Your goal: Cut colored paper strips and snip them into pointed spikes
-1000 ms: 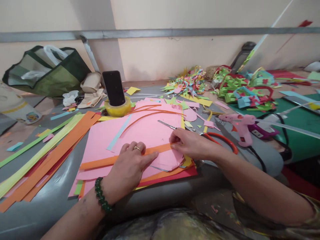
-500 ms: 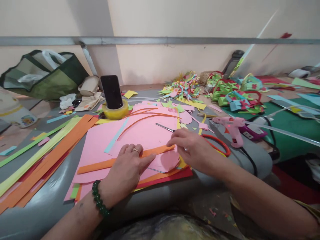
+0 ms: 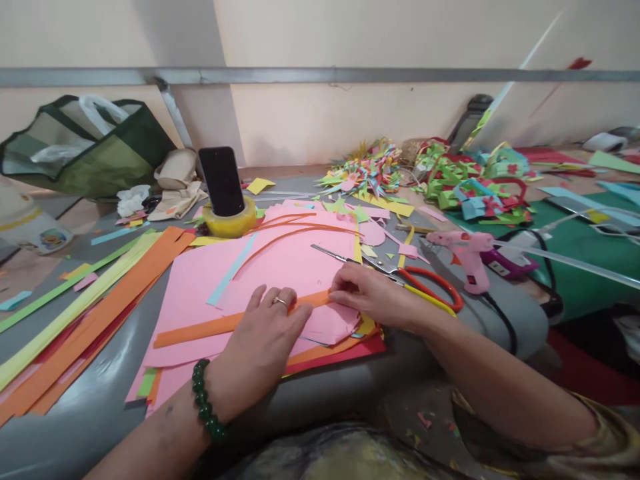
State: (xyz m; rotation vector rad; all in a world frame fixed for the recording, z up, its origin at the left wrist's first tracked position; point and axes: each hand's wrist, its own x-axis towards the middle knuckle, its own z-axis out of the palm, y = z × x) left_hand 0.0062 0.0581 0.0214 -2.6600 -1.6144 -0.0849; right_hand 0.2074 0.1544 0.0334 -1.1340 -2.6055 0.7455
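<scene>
An orange paper strip (image 3: 200, 331) lies across a stack of pink paper sheets (image 3: 193, 275). My left hand (image 3: 270, 323), with a ring and a green bead bracelet, rests over the strip's middle, its fingers spread and pressing on it. At the strip's right end, the fingers of my right hand (image 3: 364, 293) are pinched on the orange paper. Just beyond my right hand lie scissors (image 3: 434, 283) with red and yellow handles, blades pointing left. Thin orange strips (image 3: 295, 231) and a light blue strip (image 3: 233, 272) lie on the pink sheets.
A phone (image 3: 223, 181) leans upright in a yellow tape roll (image 3: 230, 221). To the right sits a pink glue gun (image 3: 470, 257) with a cable. Long coloured strips (image 3: 100, 320) lie at left. Paper decorations (image 3: 373, 170) and a green bag (image 3: 95, 150) stand farther back.
My right hand has moved left along the strip with its pinched end, uncovering more of the scissors. My left hand has shifted slightly right.
</scene>
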